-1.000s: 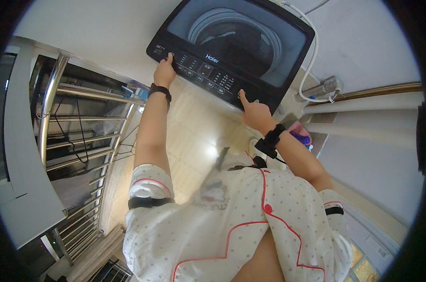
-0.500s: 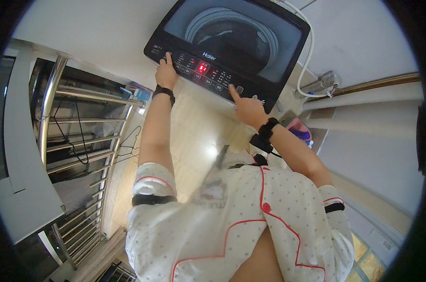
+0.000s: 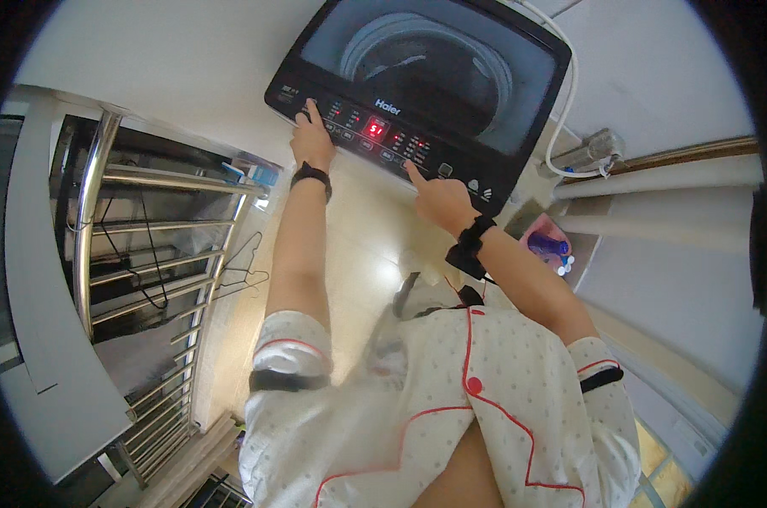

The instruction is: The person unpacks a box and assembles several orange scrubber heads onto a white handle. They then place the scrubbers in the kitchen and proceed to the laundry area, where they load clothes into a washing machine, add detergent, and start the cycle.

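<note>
A black top-loading washing machine (image 3: 531,110) stands ahead of me, its round drum showing through the lid window. Red lights glow on its control panel (image 3: 466,169), with a lit red display (image 3: 376,128) in the middle. My left hand (image 3: 314,142) has its index finger stretched onto the panel's left end, by the power-side button. With its index finger extended, my right hand (image 3: 444,201) touches a button right of the display, its other fingers curled. Neither hand holds anything. Both wrists wear black bands.
A metal railing (image 3: 159,223) with black wire hangers (image 3: 248,269) runs along the left. A pale hose (image 3: 572,85) curves down the machine's right side, near a clear plastic bottle (image 3: 595,148). At right a pink container (image 3: 548,230) holds a purple bottle. White pipes (image 3: 654,182) cross the right wall.
My right index finger has shifted left along the panel, from beside a large button to a smaller one. My left finger stays at the panel's left end. The view has shifted slightly.
</note>
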A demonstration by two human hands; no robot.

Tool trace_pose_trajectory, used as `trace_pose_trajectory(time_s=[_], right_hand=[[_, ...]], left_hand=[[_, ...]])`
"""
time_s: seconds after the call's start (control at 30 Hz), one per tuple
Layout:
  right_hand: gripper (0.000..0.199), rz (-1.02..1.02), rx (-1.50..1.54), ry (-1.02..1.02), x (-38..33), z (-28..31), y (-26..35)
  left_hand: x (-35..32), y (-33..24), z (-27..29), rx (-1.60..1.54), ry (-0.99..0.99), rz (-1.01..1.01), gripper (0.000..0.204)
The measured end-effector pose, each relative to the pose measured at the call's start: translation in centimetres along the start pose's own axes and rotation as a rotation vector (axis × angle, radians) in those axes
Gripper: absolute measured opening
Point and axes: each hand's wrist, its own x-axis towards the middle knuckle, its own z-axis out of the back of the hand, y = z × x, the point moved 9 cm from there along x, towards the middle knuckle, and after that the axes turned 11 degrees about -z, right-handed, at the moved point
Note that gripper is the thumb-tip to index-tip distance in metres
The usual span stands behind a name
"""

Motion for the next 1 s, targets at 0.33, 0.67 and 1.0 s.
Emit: trace_pose_trajectory(time_s=[0.33, 0.67, 1.0], right_hand=[[0.055, 0.074, -0.085, -0.03, 0.8, -0.8, 1.1], [0.059, 0.022, 0.023, -0.129, 0.6, -0.6, 1.1], [0.061, 0.001, 0.021, -0.146, 0.5, -1.2, 0.9]], left_hand=[[0.1, -0.4, 0.6, -0.026, 0.02, -0.037, 0.087], [-0.1, -0.1, 0.4, -0.061, 0.007, -0.048, 0.091], [1.1, 1.1, 0.6, -0.129, 0.171, -0.095, 0.086]])
